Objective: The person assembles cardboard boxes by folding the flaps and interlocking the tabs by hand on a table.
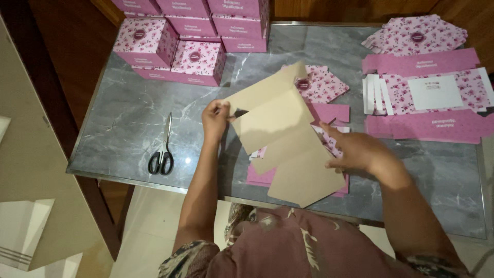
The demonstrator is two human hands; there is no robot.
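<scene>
My left hand [215, 117] pinches the upper left edge of a flat cardboard box blank [285, 139], thumb on top and fingers closed against it. My right hand [355, 150] rests on the blank's right edge with the fingers spread along it; I think the thumb is tucked beneath, though the card hides it. The blank is turned brown side up and lies slanted between my two hands, its pink flowered print showing only at the fringes. It covers more flat pink blanks [329, 110] lying under and behind it.

All this sits on a grey marble-patterned table [128, 123] with a metal rim. A pair of scissors [162, 149] with black handles lies well apart to the left of my left hand. At the far left edge stand assembled pink flowered boxes [190, 36], stacked in rows. At the far right lie unfolded pink box sheets [427, 92], spread flat. Dark wooden flooring surrounds the table, with pale floor at the left.
</scene>
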